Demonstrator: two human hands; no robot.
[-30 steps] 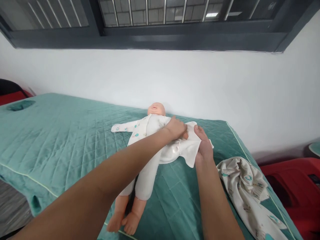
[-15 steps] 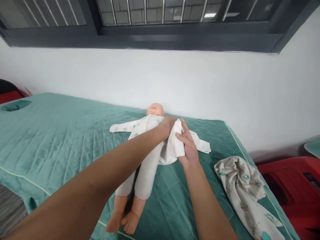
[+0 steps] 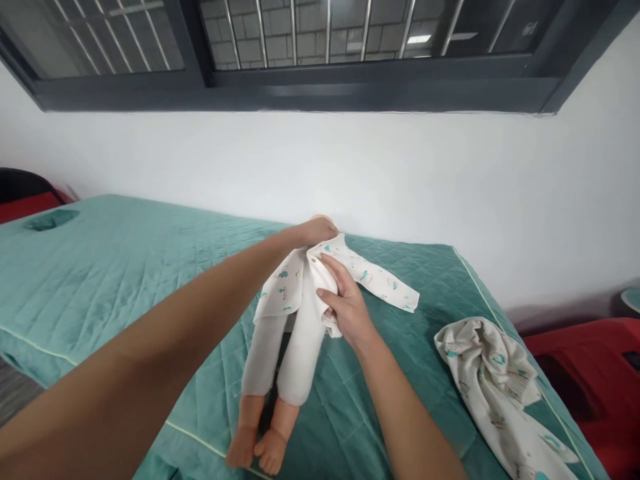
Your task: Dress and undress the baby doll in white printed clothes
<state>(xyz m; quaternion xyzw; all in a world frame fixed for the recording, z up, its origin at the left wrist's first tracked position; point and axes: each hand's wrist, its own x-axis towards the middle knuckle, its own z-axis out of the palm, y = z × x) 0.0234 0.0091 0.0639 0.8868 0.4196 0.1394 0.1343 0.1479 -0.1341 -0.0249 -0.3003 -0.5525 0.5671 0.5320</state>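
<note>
A baby doll [image 3: 280, 353] lies on its back on a teal quilted table [image 3: 125, 267], bare feet toward me, in white trousers and a white printed top [image 3: 285, 290]. My left hand [image 3: 317, 232] reaches over the doll's chest to its head and neck, fingers curled there; the doll's head is almost hidden behind it. My right hand [image 3: 343, 300] presses the right flap of the top over the doll's belly, fingers closed on the cloth. One empty sleeve [image 3: 385, 283] trails out to the right on the table.
A crumpled white printed cloth [image 3: 493, 380] lies on the table's right end. The white wall runs close behind the doll, under a dark-framed barred window [image 3: 320, 40]. Red furniture [image 3: 580, 353] stands beyond the right edge, and a red and black seat [image 3: 25, 197] at far left.
My right hand has folded the top's right flap across the doll's body from right to left. My left hand slid up from the chest to the head. The left sleeve now lies folded in.
</note>
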